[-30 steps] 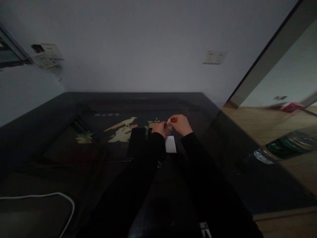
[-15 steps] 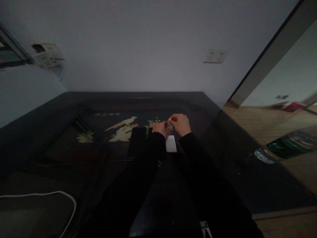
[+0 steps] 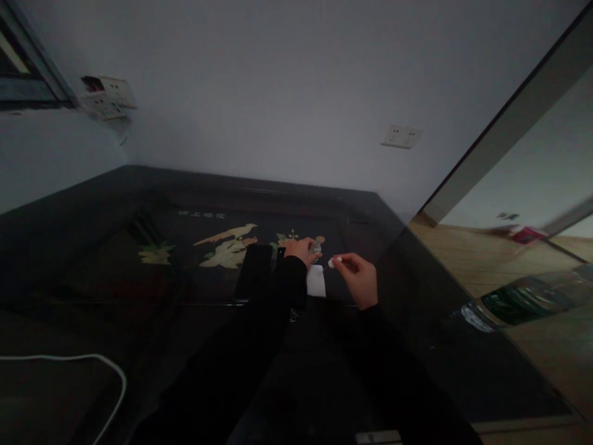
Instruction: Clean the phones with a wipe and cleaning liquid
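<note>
My left hand (image 3: 299, 250) is closed around a small clear bottle (image 3: 315, 248) above the dark table. Between the thumb and fingertips of my right hand (image 3: 359, 277) is a small white cap (image 3: 332, 263), held apart from the bottle on its right. Below the bottle lies a white piece of paper (image 3: 316, 282), partly covered by my left sleeve. A flat black phone-like slab (image 3: 254, 272) rests to the left of my left forearm. Beside it, another dark item is mostly hidden under that arm.
The glossy dark table (image 3: 194, 383) has a printed bird-and-flower picture (image 3: 227, 247). A plastic bottle with a green label (image 3: 519, 301) lies on its side at the right. A white cable (image 3: 106, 358) runs along the left. Small metal rings (image 3: 293, 316) lie near my left forearm.
My right hand has moved right and toward me, away from the small bottle, with the white cap in its fingers. My left hand still holds the bottle. The camera view has tilted.
</note>
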`<state>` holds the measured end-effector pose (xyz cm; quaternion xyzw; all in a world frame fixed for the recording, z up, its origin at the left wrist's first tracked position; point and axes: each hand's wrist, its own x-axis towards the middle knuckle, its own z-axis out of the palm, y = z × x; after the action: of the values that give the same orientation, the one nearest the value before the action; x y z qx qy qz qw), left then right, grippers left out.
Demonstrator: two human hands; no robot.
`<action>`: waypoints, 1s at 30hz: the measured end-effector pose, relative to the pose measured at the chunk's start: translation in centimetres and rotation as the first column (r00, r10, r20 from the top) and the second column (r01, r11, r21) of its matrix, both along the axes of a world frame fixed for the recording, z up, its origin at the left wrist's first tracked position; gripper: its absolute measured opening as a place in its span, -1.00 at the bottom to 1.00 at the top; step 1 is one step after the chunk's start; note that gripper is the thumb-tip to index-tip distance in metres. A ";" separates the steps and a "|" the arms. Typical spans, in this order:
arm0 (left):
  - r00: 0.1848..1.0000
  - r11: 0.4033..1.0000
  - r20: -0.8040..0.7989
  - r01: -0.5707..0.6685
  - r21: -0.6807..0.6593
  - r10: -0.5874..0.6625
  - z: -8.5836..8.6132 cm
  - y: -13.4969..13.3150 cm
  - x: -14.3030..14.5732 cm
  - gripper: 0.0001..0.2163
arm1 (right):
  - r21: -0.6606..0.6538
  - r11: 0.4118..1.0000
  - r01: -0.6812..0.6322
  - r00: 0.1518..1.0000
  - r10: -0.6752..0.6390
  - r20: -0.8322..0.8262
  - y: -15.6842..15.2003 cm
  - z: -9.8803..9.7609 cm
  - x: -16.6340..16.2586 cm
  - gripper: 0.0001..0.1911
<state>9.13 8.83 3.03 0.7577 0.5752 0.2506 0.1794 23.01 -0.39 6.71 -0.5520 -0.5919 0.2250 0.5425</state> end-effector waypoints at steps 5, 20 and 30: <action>1.000 1.000 -0.008 -0.001 0.003 0.001 0.2 -0.2 0.0 -0.70 | 0.001 1.000 0.000 0.995 0.000 0.098 -0.1 -1.3 -0.4 -0.80; 0.999 1.000 -0.040 0.004 -0.012 -0.005 0.6 -0.4 0.0 -0.70 | 0.155 0.981 0.113 0.992 -0.120 0.038 0.9 1.9 -0.4 -0.73; 1.000 1.000 -0.028 -0.002 0.003 0.002 0.2 -0.4 -0.1 -0.71 | 0.162 0.984 0.072 0.960 -0.113 0.256 5.4 3.4 -1.1 -0.77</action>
<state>9.03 8.45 3.25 0.7607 0.5782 0.2410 0.1699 21.89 5.04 10.10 -0.5614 -0.6479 0.0781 0.5090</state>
